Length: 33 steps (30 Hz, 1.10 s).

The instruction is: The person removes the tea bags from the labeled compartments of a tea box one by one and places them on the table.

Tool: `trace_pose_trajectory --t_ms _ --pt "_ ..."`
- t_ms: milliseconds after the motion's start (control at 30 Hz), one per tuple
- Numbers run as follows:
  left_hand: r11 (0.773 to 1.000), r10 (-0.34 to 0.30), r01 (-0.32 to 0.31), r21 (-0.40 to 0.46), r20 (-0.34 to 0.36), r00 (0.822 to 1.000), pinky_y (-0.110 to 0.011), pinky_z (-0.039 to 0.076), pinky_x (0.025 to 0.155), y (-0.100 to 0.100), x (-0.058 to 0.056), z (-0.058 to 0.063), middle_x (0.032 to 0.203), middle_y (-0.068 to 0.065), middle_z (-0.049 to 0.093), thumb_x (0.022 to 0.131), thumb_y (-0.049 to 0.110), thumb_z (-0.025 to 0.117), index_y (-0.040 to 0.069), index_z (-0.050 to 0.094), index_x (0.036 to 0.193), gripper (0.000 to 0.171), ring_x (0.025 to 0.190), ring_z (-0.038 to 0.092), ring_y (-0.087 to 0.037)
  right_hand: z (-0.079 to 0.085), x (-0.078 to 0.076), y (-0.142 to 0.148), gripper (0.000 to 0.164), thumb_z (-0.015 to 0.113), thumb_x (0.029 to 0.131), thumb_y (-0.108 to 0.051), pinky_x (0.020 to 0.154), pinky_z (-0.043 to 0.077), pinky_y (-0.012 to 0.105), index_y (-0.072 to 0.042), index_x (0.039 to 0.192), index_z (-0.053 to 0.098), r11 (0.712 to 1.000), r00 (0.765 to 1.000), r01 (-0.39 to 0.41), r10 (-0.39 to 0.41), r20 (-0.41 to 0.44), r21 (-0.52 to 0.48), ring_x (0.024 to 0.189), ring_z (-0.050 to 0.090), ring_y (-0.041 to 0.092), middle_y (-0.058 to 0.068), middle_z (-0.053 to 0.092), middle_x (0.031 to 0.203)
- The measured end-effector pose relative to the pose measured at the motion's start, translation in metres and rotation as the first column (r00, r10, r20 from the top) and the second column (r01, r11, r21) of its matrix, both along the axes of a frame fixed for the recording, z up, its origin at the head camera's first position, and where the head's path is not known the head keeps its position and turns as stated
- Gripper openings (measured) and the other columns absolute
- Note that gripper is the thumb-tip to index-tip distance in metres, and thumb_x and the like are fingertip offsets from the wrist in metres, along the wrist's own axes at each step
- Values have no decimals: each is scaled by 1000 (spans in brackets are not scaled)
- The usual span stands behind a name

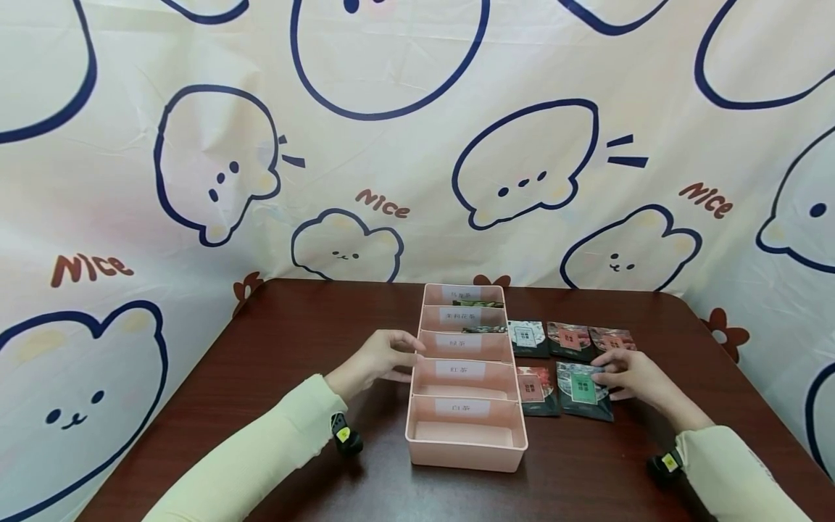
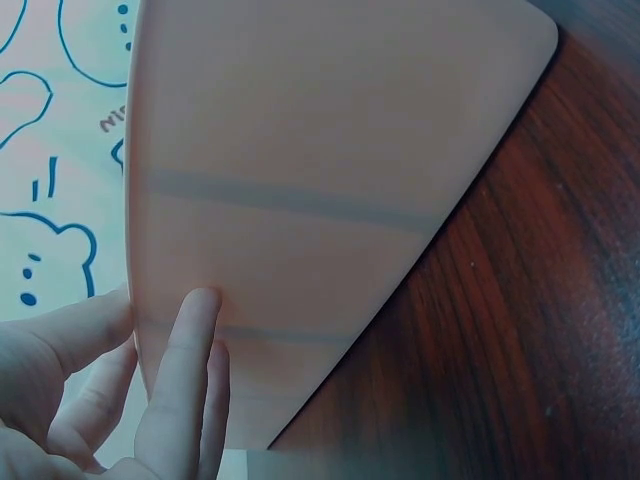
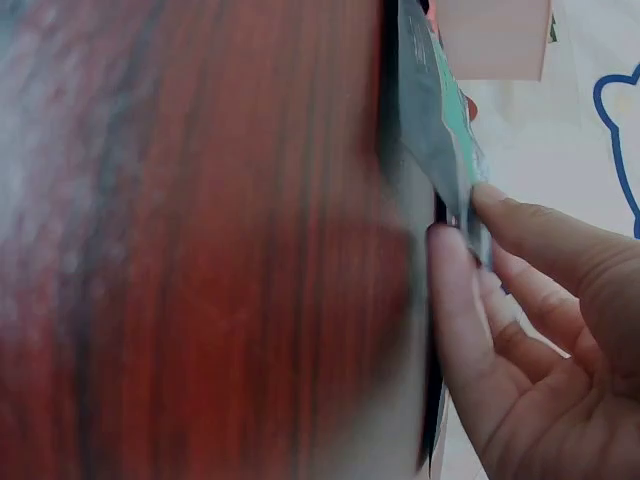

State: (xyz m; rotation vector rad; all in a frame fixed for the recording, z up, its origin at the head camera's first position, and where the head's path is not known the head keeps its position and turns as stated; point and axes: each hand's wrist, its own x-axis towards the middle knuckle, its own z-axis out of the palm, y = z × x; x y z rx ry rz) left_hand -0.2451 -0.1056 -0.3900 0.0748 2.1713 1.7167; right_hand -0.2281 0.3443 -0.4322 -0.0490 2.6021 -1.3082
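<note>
Green-labelled packet (image 1: 583, 389): right edge pinched in right hand (image 1: 631, 373), right of pink box (image 1: 467, 457).
Pinched edge sits off the table (image 1: 313, 304), one digit on each face; left hand (image 1: 381, 359) is across the box, fingers spread, fairly straight, touching its left rim and outer wall. Red-labelled packet (image 1: 536, 389) lies between box and green one. Row behind, toward the table's far edge: white-labelled packet (image 1: 527, 337) beside the box, then two more red-labelled ones, the last by the right hand, toward the table's far right corner. Box's two farthest compartments hold packets.
</note>
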Motion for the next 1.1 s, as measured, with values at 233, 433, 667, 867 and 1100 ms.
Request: trace_pose_trajectory --t_ms 233,433,667,867,1100 --pt "1000 -6 6 -2 8 1000 -45 61 75 0 -1 -2 114 -16 58 86 3 72 -2 66 107 22 87 68 -22 0 -2 -5 36 71 88 -15 61 61 36 7 113 59 998 1000 11 -12 11 69 75 62 18 11 56 93" --pt "1000 1 -1 -7 5 1000 -44 61 74 0 -1 -2 113 -16 59 85 3 72 -1 67 106 22 87 68 -22 2 -2 -9 35 72 87 -15 62 61 36 6 113 60 997 999 27 -30 42 74 79 62 16 10 55 94" --pt "1000 10 -10 -7 1 1000 -46 61 75 0 0 -2 111 -15 59 85 2 71 -1 67 106 21 88 68 -21 1 -4 -10 36 73 87 -15 63 61 36 6 112 59 996 998 31 -35 54 79 80 61 15 10 54 94" --pt "1000 10 -10 -5 -1 1000 -46 61 75 1 0 -1 112 -15 58 85 2 72 -1 67 106 22 88 68 -22 3 -3 -12 36 74 86 -14 62 61 36 6 112 60 996 998 32 -37 58 86 79 61 15 11 55 94" --pt "1000 2 -2 -8 -5 1000 -45 61 75 0 0 -1 113 -15 58 85 3 72 -2 67 107 23 88 68 -22 3 -4 -12 35 74 85 -14 61 61 36 6 111 60 995 998 27 -31 48 95 76 61 15 11 54 93"
